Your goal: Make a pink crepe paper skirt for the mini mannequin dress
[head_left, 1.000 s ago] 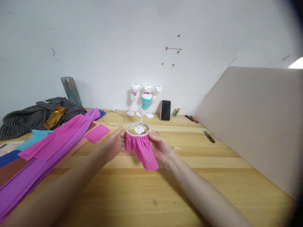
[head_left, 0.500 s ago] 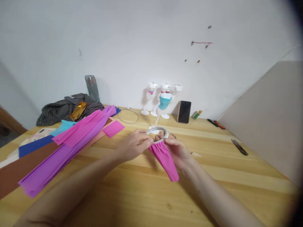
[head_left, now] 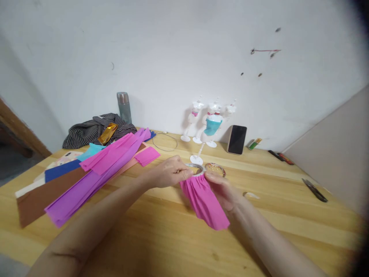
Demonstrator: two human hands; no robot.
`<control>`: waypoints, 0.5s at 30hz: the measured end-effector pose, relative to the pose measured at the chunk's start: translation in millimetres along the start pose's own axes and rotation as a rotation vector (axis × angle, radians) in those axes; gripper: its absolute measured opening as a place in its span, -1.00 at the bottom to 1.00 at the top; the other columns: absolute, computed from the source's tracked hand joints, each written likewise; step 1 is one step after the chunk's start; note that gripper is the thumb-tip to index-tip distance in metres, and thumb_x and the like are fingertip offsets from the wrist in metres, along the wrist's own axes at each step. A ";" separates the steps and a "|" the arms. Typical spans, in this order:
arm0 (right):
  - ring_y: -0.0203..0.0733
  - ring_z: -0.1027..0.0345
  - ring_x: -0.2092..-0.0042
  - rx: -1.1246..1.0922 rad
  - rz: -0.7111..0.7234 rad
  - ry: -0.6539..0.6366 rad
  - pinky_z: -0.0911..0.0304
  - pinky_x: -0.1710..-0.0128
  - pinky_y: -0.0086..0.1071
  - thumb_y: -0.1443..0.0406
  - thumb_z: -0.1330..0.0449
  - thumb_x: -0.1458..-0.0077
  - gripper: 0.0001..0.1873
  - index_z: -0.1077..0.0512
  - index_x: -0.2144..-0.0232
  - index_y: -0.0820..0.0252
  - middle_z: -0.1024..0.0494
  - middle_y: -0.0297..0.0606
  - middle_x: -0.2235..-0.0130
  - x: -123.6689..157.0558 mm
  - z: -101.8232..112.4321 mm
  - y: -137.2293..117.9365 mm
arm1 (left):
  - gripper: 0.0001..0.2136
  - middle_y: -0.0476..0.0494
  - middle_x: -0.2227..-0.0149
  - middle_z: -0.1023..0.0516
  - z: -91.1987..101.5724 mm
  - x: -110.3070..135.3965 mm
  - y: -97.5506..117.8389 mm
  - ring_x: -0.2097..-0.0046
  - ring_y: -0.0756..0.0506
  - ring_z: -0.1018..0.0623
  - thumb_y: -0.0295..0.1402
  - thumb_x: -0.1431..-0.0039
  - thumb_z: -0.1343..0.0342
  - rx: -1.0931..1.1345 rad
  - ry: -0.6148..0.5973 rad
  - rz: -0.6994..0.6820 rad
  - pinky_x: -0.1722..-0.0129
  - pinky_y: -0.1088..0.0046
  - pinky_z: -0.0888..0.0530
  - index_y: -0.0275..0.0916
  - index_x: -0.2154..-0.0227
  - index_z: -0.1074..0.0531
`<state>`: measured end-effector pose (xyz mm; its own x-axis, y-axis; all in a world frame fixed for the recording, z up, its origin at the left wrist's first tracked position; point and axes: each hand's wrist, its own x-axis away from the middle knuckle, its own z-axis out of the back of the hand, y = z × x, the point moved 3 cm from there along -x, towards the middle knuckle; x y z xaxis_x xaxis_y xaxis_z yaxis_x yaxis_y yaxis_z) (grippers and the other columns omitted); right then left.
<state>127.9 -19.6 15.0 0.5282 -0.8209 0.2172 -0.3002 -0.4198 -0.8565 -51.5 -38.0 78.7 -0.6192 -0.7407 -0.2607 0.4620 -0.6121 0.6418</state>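
Observation:
My left hand (head_left: 170, 172) is closed, its thumb and fingers pinching the left end of a gathered strip of pink crepe paper (head_left: 206, 204). The paper's pleated top edge lies along the near rim of a white tape roll (head_left: 196, 168), and its loose end hangs down to the right, fanned out. On the right side of the roll, my right hand (head_left: 223, 188) grips roll and paper edge with its thumb on top; its other fingers are mostly hidden behind the paper. Just behind stands a small white dress-form stand (head_left: 196, 158) wrapped in a turquoise piece (head_left: 213, 126).
Coloured crepe sheets (head_left: 95, 173) and a folded pink piece (head_left: 147, 156) lie left. Behind are a striped cloth (head_left: 86, 132), a flask (head_left: 123, 107), a wire loop (head_left: 165, 142), more white forms (head_left: 186, 130) and a phone (head_left: 237, 139). Right lie a bangle-like ring (head_left: 220, 169) and scissors-like tool (head_left: 314, 190).
The pink paper has spread wider below the roll, its pleats fanning out. My view has shifted left, so the table things appear further right. Both hands keep their hold.

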 end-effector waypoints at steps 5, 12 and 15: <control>-0.37 -0.08 0.61 0.464 0.092 0.134 0.03 0.57 -0.42 0.12 -0.35 0.18 -0.64 -0.30 0.65 0.20 -0.28 -0.40 0.65 -5.9 4.6 -0.2 | -0.65 0.05 0.65 -0.03 1.7 -0.9 -11.0 0.52 0.02 -0.11 -0.35 -0.20 0.11 -0.035 -0.083 -0.045 0.38 0.40 -0.13 -0.24 0.68 0.01; -0.28 -0.16 0.53 1.129 0.630 0.419 -0.02 0.49 -0.38 0.33 -0.17 0.06 -0.84 -0.33 0.63 0.15 -0.34 -0.36 0.61 3.2 0.1 -14.9 | -0.63 0.04 0.65 -0.01 -7.4 -1.2 -31.5 0.57 0.03 -0.07 -0.28 -0.20 0.09 0.027 -0.142 0.009 0.52 0.39 0.01 -0.23 0.69 -0.02; -0.27 -0.23 0.51 1.072 0.612 0.293 -0.09 0.47 -0.38 0.42 -0.08 0.06 -0.85 -0.44 0.48 0.16 -0.46 -0.33 0.51 -1.9 4.3 -12.6 | -0.59 0.05 0.66 0.01 -7.6 -2.9 -43.5 0.58 0.03 -0.05 -0.20 -0.21 0.09 0.088 -0.182 0.061 0.53 0.40 -0.01 -0.22 0.71 0.00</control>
<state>134.1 -11.2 23.4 0.2953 -0.8811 -0.3693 0.4313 0.4679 -0.7714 -64.9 -11.3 46.1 -0.7002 -0.7083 -0.0899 0.4499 -0.5355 0.7147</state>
